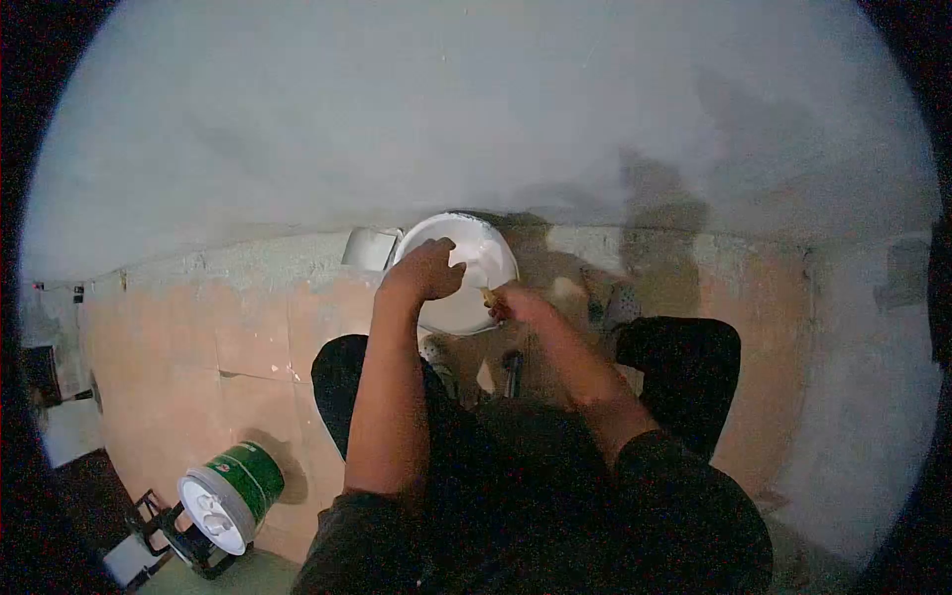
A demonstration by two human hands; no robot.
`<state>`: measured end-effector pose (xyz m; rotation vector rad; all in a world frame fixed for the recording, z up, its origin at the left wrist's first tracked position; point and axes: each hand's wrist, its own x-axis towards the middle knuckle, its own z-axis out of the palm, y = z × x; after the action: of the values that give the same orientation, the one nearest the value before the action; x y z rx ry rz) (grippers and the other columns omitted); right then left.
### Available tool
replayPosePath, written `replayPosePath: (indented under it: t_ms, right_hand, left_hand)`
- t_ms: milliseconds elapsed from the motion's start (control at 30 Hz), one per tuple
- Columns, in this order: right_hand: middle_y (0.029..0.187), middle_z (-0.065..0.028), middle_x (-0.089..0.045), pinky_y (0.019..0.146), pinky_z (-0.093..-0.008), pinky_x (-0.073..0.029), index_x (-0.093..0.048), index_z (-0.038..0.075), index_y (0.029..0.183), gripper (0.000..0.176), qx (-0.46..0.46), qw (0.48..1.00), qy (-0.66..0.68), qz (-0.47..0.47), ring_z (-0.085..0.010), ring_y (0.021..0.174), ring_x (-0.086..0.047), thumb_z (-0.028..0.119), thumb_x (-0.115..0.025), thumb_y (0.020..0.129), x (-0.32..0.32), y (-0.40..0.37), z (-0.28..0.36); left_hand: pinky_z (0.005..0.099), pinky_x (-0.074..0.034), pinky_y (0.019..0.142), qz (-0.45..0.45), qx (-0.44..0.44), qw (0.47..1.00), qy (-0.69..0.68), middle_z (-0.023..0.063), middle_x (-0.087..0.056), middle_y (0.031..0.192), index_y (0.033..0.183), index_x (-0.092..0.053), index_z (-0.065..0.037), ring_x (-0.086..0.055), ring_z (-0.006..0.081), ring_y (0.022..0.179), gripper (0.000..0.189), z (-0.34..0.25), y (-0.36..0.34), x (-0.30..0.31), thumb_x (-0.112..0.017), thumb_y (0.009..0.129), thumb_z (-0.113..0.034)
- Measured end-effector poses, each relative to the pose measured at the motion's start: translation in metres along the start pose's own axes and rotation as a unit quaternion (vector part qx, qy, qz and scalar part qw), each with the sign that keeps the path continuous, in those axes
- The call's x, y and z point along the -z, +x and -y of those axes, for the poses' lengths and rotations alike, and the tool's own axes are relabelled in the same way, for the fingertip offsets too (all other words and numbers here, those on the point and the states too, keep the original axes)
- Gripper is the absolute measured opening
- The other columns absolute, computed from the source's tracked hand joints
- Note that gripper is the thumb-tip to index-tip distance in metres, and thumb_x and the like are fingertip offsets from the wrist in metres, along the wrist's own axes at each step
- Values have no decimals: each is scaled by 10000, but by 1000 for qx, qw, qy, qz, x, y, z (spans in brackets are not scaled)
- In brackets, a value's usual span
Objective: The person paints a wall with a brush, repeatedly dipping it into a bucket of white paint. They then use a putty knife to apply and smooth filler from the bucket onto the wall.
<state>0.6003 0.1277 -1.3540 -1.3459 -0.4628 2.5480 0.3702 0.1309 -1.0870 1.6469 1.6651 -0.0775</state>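
Observation:
A round white basin (445,316) with white material inside stands on the floor against the wall. Over its left side is my left hand (432,269), thumb and fingers apart, with nothing visible in it. At the basin's right rim, my right hand (509,301) is closed around a small yellowish handle (488,297); the tool's far end, over the white material, is too unclear to make out. A flat grey metal plate (368,249) lies just left of the basin.
A green bucket (246,479) with white contents is at the lower left, beside a dark metal frame (178,535). The pale wall (446,119) rises behind the basin. My knees flank the basin, and a dark-handled tool (512,374) lies between my legs.

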Motion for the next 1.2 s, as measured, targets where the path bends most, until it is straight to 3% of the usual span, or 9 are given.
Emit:
replayPosePath:
  t_ms: [133, 200, 267, 367, 433, 467, 633, 900, 1200]
  right_hand:
    - [767, -152, -616, 452, -379, -415, -566, -12, 972, 264, 75, 968, -220, -94, -228, 547, -542, 213, -632, 851, -13, -2, -41]
    - [831, -138, -619, 583, -396, -460, -572, -10, 993, 313, 284, 800, -446, -284, -252, 692, -559, 269, -631, 863, -48, -39, -44]
    - [852, -212, -645, 649, -428, -510, -513, -19, 1119, 296, 106, 816, -483, -298, -313, 742, -661, 114, -561, 859, -77, -63, -21]
    - [851, -206, -644, 667, -426, -501, -539, -4, 1074, 226, 333, 831, -325, -305, -304, 767, -644, 93, -546, 870, -30, -45, -75]
    - [813, -224, -626, 664, -440, -491, -563, 1, 1022, 175, 375, 235, -842, -308, -338, 728, -606, 95, -454, 923, 46, 20, -134]
    - [813, -224, -626, 664, -440, -491, -563, 1, 1022, 175, 376, 236, -840, -310, -338, 728, -606, 95, -454, 923, 43, 20, -134]
    - [884, -207, -653, 751, -431, -491, -573, -42, 1120, 309, 261, 748, -536, -291, -378, 720, -596, 107, -382, 928, 8, -10, -99]
    - [1086, -249, -574, 866, -405, -484, -521, -10, 1149, 270, 206, 632, -684, -301, -337, 1026, -583, 93, -411, 924, -18, -46, -88]
    - [867, -86, -574, 756, -372, -456, -559, 38, 1136, 323, 331, 941, 38, -59, -206, 814, -555, 309, -493, 974, 37, -3, -123]
  left_hand:
    - [424, -383, 1069, 19, 1, 1000, 9, 227, -494, 1361, 1348, -466, -15, -463, 362, 1275, 577, -9, -1, 5, -532, 896, -368]
    - [419, -378, 1075, 35, 10, 999, 13, 208, -485, 1379, 1366, -455, -32, -460, 352, 1283, 589, -8, 2, 5, -525, 899, -385]
    - [421, -382, 1071, 33, 1, 999, 21, 207, -489, 1377, 1361, -464, -38, -469, 358, 1273, 582, -8, 1, 5, -527, 899, -387]
    - [424, -385, 1068, 41, 9, 999, 21, 214, -500, 1363, 1353, -471, -27, -479, 365, 1263, 583, -8, 0, 7, -527, 898, -387]
    - [423, -387, 1066, 39, 11, 999, 15, 217, -506, 1356, 1349, -474, -21, -482, 366, 1260, 585, -9, -2, 9, -527, 896, -388]
    - [422, -389, 1064, 39, 13, 999, 8, 221, -512, 1349, 1344, -476, -15, -486, 367, 1256, 586, -9, -2, 10, -527, 895, -388]
    - [420, -384, 1069, 52, 24, 998, 18, 205, -481, 1389, 1372, -448, -30, -468, 350, 1281, 597, -13, -2, 13, -523, 902, -390]
    - [419, -413, 1040, 27, -4, 999, 38, 202, -520, 1351, 1356, -465, -48, -529, 348, 1220, 598, 4, 16, 1, -553, 905, -431]
    - [420, -383, 1069, 44, 15, 999, 7, 184, -508, 1370, 1362, -473, -40, -477, 343, 1276, 595, -4, 10, 8, -522, 889, -397]
